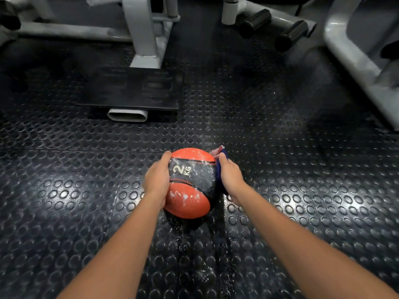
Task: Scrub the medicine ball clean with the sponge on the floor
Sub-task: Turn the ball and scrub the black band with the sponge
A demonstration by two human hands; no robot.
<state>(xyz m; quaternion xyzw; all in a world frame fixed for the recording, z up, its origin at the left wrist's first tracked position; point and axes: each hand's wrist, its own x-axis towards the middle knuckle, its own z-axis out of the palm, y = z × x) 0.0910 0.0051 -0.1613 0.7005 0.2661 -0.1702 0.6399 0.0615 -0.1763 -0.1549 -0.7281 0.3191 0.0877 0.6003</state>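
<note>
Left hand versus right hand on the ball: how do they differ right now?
The left hand lies bare against the medicine ball's left side, thumb over its top edge; the right hand holds a sponge against the ball's right side. The left hand touches the ball directly; the right has the sponge between palm and ball. Both flank the ball, which rests on the studded floor.

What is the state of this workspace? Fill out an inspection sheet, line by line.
Surface: black studded rubber floor, wet with white flecks in front of the ball.
Job's things: red and black medicine ball marked 2 KG, on the floor, white residue on it; sponge pressed to its right side.
Clutter: nothing seen.
Grippers: left hand steadies the ball's left side; right hand holds the sponge.
Cables: nothing seen.
Surroundings: grey gym machine frames, black foot plate, black roller pads.
</note>
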